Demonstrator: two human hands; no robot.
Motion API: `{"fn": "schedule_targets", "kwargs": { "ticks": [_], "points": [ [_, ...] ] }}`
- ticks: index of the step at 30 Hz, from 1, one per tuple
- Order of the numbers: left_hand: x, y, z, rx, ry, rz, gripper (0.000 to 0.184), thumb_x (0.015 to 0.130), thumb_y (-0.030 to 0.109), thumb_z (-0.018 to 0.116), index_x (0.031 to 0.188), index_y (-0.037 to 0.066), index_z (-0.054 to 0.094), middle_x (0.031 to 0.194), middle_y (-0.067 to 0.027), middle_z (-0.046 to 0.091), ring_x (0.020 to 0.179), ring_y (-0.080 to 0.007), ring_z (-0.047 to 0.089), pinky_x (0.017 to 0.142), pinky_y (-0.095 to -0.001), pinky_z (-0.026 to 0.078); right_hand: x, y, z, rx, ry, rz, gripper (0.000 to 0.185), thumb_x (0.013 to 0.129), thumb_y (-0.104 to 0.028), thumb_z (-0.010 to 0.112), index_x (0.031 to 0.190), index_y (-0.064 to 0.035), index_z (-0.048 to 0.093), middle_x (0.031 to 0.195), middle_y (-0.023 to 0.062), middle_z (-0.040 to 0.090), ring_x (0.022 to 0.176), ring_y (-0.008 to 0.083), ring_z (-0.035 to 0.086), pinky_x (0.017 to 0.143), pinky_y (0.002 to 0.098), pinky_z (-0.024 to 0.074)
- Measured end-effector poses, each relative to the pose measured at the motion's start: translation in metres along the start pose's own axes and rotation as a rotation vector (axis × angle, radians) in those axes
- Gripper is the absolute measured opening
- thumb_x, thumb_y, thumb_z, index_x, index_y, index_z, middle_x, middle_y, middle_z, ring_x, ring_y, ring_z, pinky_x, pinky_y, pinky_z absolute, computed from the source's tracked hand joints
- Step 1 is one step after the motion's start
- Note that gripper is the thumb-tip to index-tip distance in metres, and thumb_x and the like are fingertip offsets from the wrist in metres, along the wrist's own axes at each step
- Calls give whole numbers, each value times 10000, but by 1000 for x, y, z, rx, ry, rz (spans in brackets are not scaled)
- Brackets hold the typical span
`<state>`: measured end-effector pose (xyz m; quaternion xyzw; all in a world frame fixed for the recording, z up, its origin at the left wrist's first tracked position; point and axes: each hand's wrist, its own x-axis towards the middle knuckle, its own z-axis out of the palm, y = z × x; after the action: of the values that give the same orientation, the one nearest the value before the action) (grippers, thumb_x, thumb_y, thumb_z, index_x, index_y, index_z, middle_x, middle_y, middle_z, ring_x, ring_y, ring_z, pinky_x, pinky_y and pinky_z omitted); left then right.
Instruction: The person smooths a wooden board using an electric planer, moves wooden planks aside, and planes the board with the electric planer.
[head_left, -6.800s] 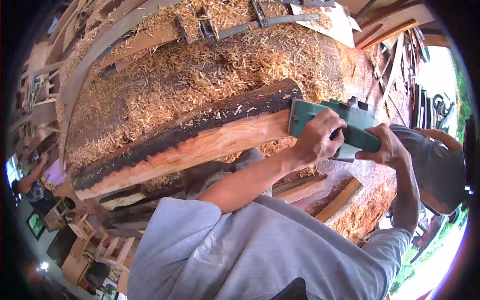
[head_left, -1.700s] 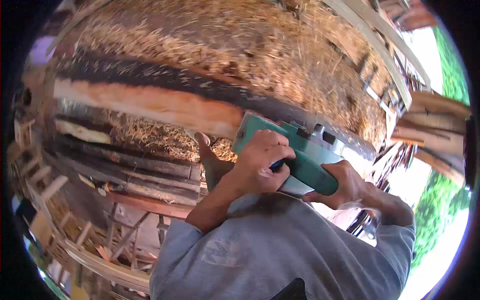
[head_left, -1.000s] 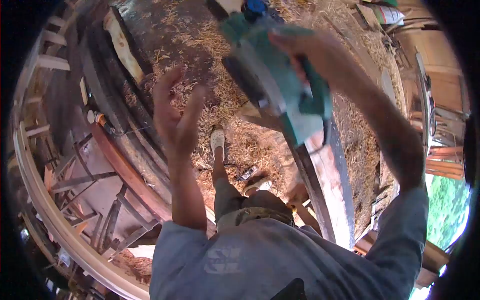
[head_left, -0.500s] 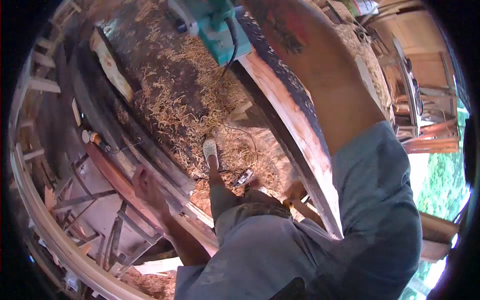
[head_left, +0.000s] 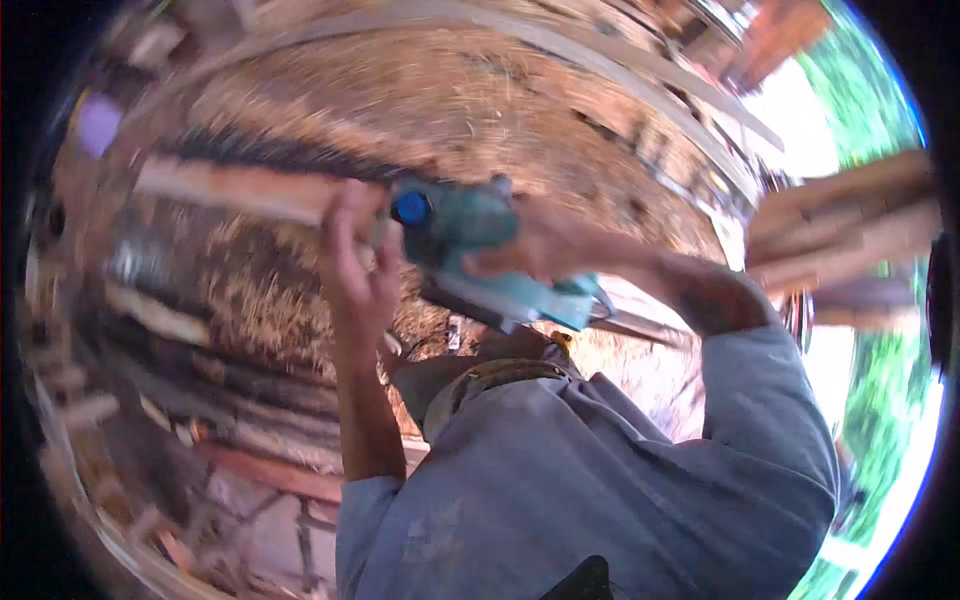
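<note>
A teal electric hand planer (head_left: 480,225) with a blue knob at its front sits at the middle of the view, in front of my body. My right hand (head_left: 540,240) is closed round its rear handle. Beside the front knob is my left hand (head_left: 358,250), its fingers apart; the blur hides whether it touches the tool. A long plank (head_left: 260,190) with a pale planed face and dark rough edge runs out to the left behind the planer. Whether the planer's sole rests on the wood cannot be made out.
Wood shavings (head_left: 400,75) cover much of the ground. Dark timbers (head_left: 260,385) and a reddish board (head_left: 270,470) lie at the lower left. Thick beams (head_left: 850,220) jut in at the right, with greenery (head_left: 870,100) beyond. My view is smeared by motion.
My right hand and the planer have come from the top of the view nearer my body. My left hand has risen from the lower left to the planer's front. The view has turned.
</note>
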<state>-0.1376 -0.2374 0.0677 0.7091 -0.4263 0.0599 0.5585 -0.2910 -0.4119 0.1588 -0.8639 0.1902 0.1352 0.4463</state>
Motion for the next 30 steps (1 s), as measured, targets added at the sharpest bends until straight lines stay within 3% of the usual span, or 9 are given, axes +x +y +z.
{"fn": "schedule_targets", "kwargs": {
  "ticks": [4,7,8,10,12,13,21,26,30],
  "points": [
    [-46,132,172,-318,-699,275,398,871,94,690,1253,21,603,1240,-187,625,1157,-377,582,1039,-450,449,-193,121,-44,6,51,375,517,766,-468,807,974,-3,715,736,124,683,618,235,631,597,396,485],
    [-106,207,281,-521,-867,324,366,851,75,684,1207,16,621,1178,-171,648,1104,-373,599,1022,-457,461,-325,196,-63,89,80,613,526,720,-449,841,920,19,708,740,123,696,661,240,647,624,401,487],
    [-122,232,316,-610,-873,348,318,857,99,688,1171,61,652,1138,-141,670,1100,-341,621,955,-435,508,-363,219,-65,108,84,673,520,704,-429,856,904,25,702,730,115,698,661,224,647,621,391,487],
    [-155,277,364,-720,-976,334,277,850,81,678,1120,25,644,1105,-170,663,1042,-360,639,929,-441,518,-434,266,-55,187,242,701,478,684,-374,875,877,26,697,692,82,680,630,194,623,607,386,481],
    [-190,315,405,-816,-1069,269,219,815,44,671,1027,-6,653,971,-173,639,922,-334,650,833,-425,543,-472,274,-70,152,189,935,454,677,-304,880,960,15,724,792,88,723,683,196,652,662,374,510],
    [-206,328,420,-822,-1071,275,217,798,36,679,1009,-6,660,935,-169,625,879,-322,644,804,-418,547,-489,288,-68,167,203,915,459,672,-301,882,968,12,725,800,88,723,684,191,650,661,368,507],
    [-185,309,402,-822,-956,160,213,735,-17,687,934,28,625,893,-149,589,869,-347,621,765,-432,528,-461,290,-79,161,146,715,488,670,-373,888,890,19,700,657,100,664,569,208,619,567,379,473],
    [-145,250,341,-749,-751,97,218,711,-36,685,908,37,624,874,-139,604,814,-312,632,751,-416,527,-372,242,-82,43,54,515,467,705,-400,877,841,5,689,642,163,649,594,294,669,582,413,499],
    [-116,200,289,-657,-572,-45,216,700,-56,679,886,48,648,859,-133,629,802,-307,653,716,-380,534,-288,191,-85,131,-75,565,463,741,-401,866,852,11,687,660,149,681,612,248,684,589,396,510]
  ]
}}
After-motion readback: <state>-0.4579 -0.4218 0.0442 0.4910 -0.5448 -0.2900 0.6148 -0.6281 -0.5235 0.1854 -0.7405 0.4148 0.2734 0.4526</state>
